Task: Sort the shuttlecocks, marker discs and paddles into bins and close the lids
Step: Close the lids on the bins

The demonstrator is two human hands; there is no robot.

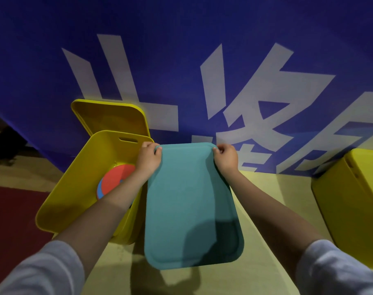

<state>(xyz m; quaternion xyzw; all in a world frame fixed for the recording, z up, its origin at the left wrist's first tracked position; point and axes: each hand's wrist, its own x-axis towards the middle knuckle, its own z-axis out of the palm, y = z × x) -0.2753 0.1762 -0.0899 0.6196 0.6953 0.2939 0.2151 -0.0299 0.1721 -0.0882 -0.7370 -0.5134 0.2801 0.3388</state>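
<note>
I see my left hand [149,159] and right hand [226,156] each curled over a far corner of the teal lid [189,205], its long axis running from my fingers back toward me, with the open yellow bin [74,188] holding marker discs [114,180] just left of my left hand.

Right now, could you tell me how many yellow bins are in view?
2. One open yellow bin stands at the left with discs inside, beside the teal lid that both hands hold. Another yellow bin is at the right edge, partly cropped. Others may be out of frame.
</note>
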